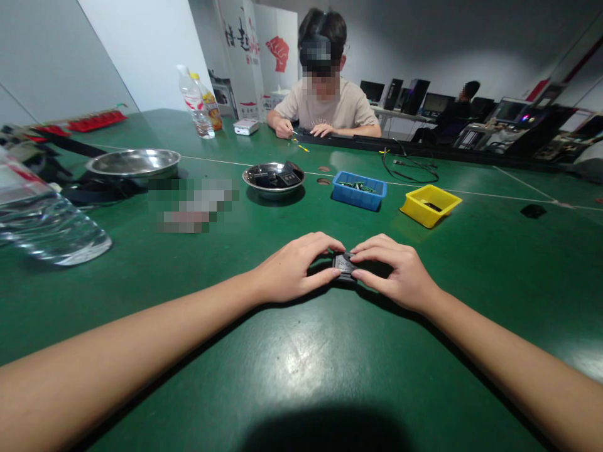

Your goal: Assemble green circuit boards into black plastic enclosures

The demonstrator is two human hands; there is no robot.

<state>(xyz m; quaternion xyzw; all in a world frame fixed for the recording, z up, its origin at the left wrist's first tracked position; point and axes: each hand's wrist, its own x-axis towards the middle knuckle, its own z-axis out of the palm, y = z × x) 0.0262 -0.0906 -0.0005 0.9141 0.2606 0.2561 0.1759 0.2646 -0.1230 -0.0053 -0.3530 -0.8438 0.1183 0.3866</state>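
A small black rectangular plastic case (345, 266) lies on the green table (301, 351) straight in front of me. My left hand (299, 267) grips its left edge between thumb and fingers. From the other side my right hand (398, 267) pinches the right edge, its fingertips partly over the top. Marks on the case's upper face are too small to read. Beyond my hands, a steel bowl (276, 191) holds several black plastic pieces. A blue bin (358, 196) with green circuit boards stands to its right, then a yellow bin (426, 210) with something dark inside.
At left are a large water bottle (51, 226) and a wide steel dish (134, 162). Bottles (200, 103) and a white box (246, 126) stand farther back. Black cables (409, 169) lie near a co-worker (330, 107) seated opposite. A dark piece (532, 211) rests at right.
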